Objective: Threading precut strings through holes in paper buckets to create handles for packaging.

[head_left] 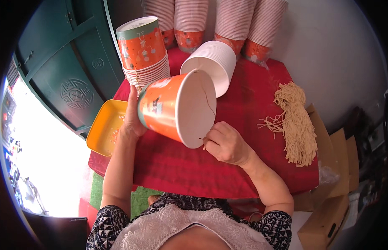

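Note:
An orange paper bucket [162,109] with a green base band is held tilted over the table, its white mouth turned to the right. My left hand [133,117] grips it at the base end, thumb up along the side. A thin tan cord [207,96] hangs from the upper rim across the mouth toward my right hand [227,143]. At the lower right of the rim, the fingers of that hand are pinched together on the cord, and a short dark tip pokes out beside them.
Behind stand an upright bucket stack [142,52], another stack lying with its white mouth showing [221,75], and tall plastic-wrapped stacks [190,18]. A yellow tray [98,135] with small scraps sits left. Cord bundles [300,129] lie right on the red tablecloth [244,179], near cardboard boxes [325,223].

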Available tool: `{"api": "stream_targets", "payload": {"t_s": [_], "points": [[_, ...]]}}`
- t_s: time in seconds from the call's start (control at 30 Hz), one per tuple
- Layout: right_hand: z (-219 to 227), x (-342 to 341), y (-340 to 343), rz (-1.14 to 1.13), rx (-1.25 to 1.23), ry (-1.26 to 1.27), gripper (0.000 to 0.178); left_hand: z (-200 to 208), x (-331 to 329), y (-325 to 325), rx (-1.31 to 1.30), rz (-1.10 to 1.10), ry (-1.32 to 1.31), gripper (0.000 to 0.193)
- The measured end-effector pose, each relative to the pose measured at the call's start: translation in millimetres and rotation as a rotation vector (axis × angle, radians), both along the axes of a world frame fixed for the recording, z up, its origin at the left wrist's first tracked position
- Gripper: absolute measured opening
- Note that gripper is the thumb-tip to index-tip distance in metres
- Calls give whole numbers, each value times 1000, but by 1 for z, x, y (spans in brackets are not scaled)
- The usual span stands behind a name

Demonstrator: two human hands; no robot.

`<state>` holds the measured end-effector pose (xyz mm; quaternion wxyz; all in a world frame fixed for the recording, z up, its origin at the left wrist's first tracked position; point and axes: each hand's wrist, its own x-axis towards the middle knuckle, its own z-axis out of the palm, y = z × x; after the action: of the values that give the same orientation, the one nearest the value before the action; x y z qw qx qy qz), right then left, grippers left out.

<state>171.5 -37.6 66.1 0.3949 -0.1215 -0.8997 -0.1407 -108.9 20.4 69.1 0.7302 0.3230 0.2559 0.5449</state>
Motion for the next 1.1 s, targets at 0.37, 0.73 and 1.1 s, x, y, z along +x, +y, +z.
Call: {"api": "stream_targets", "payload": {"t_s": [0.37, 0.73, 1.1], "points": [[-5, 15, -1, -58, -514, 482, 21, -18, 2, -4, 167, -122, 87, 67], [6, 18, -11, 381, -1356, 938, 52, 1, 35, -24, 431, -73, 421, 107], [9, 25, -13, 354, -1435, 911, 42, 5, 35, -28, 491, -13, 462, 111]]}}
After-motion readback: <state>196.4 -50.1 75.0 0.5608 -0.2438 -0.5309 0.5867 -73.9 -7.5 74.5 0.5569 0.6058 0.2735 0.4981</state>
